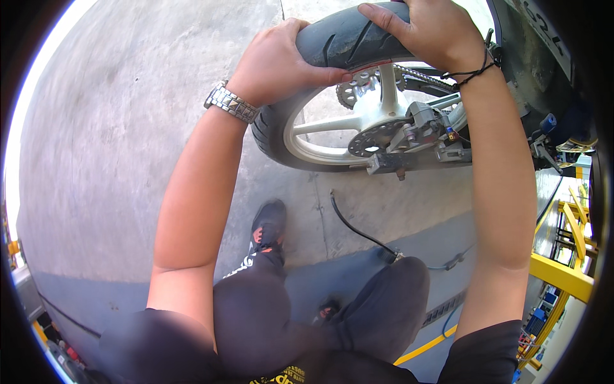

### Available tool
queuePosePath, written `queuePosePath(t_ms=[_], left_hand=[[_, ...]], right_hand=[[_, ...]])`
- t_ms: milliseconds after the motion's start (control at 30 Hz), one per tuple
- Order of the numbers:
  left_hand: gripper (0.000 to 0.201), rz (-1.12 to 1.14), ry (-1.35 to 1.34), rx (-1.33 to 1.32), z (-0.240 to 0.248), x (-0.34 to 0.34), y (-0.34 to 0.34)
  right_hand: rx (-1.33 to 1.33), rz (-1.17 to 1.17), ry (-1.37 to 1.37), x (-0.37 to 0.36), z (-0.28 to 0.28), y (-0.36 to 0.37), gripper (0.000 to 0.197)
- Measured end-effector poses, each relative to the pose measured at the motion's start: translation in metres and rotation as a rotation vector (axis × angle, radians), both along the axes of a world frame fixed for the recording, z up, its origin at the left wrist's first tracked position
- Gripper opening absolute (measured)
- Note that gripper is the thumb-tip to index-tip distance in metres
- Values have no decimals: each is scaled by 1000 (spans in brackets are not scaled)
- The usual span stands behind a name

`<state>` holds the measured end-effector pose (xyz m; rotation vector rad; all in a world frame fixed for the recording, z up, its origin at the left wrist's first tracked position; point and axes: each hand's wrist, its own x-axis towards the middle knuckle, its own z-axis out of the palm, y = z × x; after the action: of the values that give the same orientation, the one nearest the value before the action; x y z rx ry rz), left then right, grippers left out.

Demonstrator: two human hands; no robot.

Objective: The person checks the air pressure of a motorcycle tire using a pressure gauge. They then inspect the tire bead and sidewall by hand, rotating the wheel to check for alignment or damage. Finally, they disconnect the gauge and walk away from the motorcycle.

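A motorcycle's rear wheel stands before me, its black tyre (350, 43) around a pale spoked rim (332, 126). My left hand (278, 67) is wrapped over the tread on the left, thumb laid toward the middle. On the right, my right hand (441, 35) grips the same tyre with its thumb on the tread; its fingers are partly cut off by the frame's upper edge. Below the hands show a brake disc (371, 142), a grey caliper (423, 121) and a chain with its sprocket (348, 96).
A black hose (358, 232) with a metal fitting lies across the concrete floor (128, 147) near my right knee. Dark motorcycle bodywork (531, 64) rises at upper right. Yellow metal framework (563, 276) stands at the right edge. My shoe (268, 224) is planted below the wheel.
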<state>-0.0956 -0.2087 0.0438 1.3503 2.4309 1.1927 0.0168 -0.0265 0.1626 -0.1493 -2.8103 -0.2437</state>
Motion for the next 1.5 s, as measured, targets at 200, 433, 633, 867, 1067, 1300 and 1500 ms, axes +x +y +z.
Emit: queuePosePath(t_ms=[200,433,633,867,1067,1300,1500], left_hand=[[89,-5,-18,29,3,-1,1],[88,8,-11,26,2,0,1],[87,7,-6,6,4,0,1],[82,151,120,211,-18,11,-5],[75,270,-47,135,-15,20,1],[80,278,-27,189,-17,17,5],[77,299,2,217,-19,18,6]], right_hand=[[24,-25,35,-4,-3,5,56],[32,5,65,-5,-5,6,55],[11,-14,69,-4,-3,5,55],[-72,5,15,-3,-5,6,52],[-47,-83,-80,-5,-9,12,62],[-68,-83,8,-5,-2,1,54],[-73,-52,18,-4,-4,3,54]])
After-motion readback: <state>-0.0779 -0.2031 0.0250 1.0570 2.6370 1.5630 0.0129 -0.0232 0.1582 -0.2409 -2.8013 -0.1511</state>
